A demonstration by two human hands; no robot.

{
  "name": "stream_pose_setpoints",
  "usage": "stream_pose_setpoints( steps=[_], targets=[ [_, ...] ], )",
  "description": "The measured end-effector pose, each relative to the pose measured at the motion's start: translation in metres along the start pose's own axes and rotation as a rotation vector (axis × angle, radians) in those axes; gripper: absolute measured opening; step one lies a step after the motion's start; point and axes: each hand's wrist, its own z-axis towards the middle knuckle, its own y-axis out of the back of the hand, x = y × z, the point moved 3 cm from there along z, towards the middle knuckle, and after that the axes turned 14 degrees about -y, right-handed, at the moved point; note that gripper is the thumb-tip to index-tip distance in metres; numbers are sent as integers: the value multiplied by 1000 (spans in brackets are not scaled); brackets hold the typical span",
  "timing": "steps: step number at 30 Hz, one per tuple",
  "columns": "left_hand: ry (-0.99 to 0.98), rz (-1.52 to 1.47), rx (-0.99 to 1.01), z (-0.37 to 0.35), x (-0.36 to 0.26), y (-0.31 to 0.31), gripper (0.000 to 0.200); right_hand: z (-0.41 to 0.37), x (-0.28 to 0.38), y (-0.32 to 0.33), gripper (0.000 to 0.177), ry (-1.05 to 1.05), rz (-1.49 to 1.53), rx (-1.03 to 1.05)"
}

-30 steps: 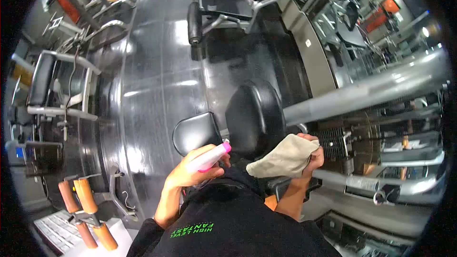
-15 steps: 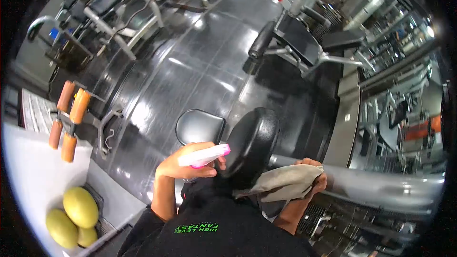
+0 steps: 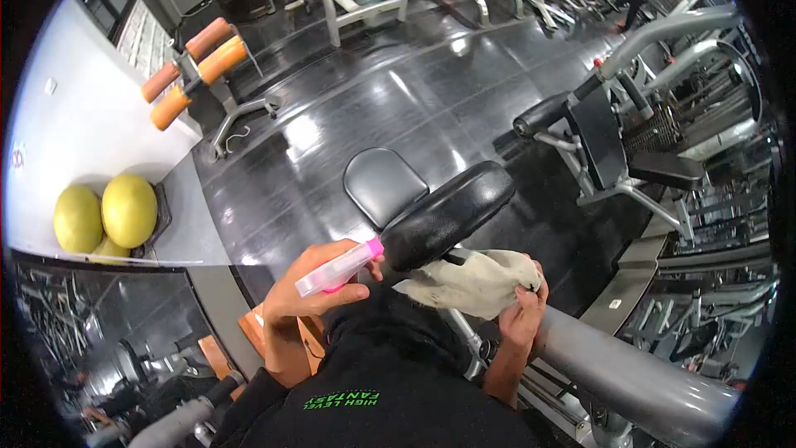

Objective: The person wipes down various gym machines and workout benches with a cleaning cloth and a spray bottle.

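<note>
A dark, glossy gym floor [image 3: 323, 108] is stretching across the scene and catching bright patches of light. At the near middle, a spray bottle [image 3: 338, 270] with a whitish, pink-tipped head is pointing right and slightly toward the far side; the left grip [image 3: 311, 286] is curling round it, though the view is not showing whether a finger is resting on the trigger. To its right, a beige cloth [image 3: 477, 282] is hanging in loose folds, and the right grip [image 3: 524, 311] is pinching its right end between thumb and fingers. For sound handling, the left grip should probably be keeping the nozzle facing away from the body, while the right grip would be controlling the cloth better by gathering its trailing left end, since a one-ended hold is likely leaving the rest flopping. Just beyond, a long black pad [image 3: 452, 214] is slanting toward the far right; whether the cloth is touching it, I cannot tell. A rounded pad [image 3: 385, 185] is sitting beside it on the left, and a thick grey tube [image 3: 638, 369] is running along the near right. Farther out, yellow balls [image 3: 130, 210] are resting at left, and an exercise machine [image 3: 601, 145] is standing at right.
</note>
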Motion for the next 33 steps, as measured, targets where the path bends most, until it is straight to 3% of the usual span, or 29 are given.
stream_pose_setpoints(
  steps=[5, 8, 9, 11, 13, 15, 19, 24, 27, 33],
  targets=[
    [47, 74, 2, -25, -1, -17, 33, -6, 12, -20, 59, -68, -180, 121],
    [-38, 152, 36, -36, 4, -33, 31, -14, 20, -39, 32, -147, -188, 262],
    [-39, 151, 37, -39, 3, -40, 31, -16, 23, -41, 32, -146, -189, 261],
    [-49, 112, -2, -48, -1, -55, 29, -24, 30, -51, 27, -63, -500, 396],
    [-335, 278, 82, -53, 2, -68, 30, -32, 29, -50, 25, -106, -599, 412],
    [-233, 154, 47, -61, 1, -84, 30, -40, 25, -54, 21, 32, -785, 635],
    [-193, 122, 124, -75, 1, -110, 32, -66, 25, -52, 19, 7, -824, 646],
    [-306, 122, 331, -78, 0, -143, 33, -93, 33, -39, 22, 30, -843, 531],
    [-201, 79, 333, -83, 0, -162, 34, -105, 36, -37, 23, 192, -825, 361],
    [-155, 96, 274, -91, 4, -179, 36, -133, 35, -19, 23, 48, -873, 158]
  ],
)
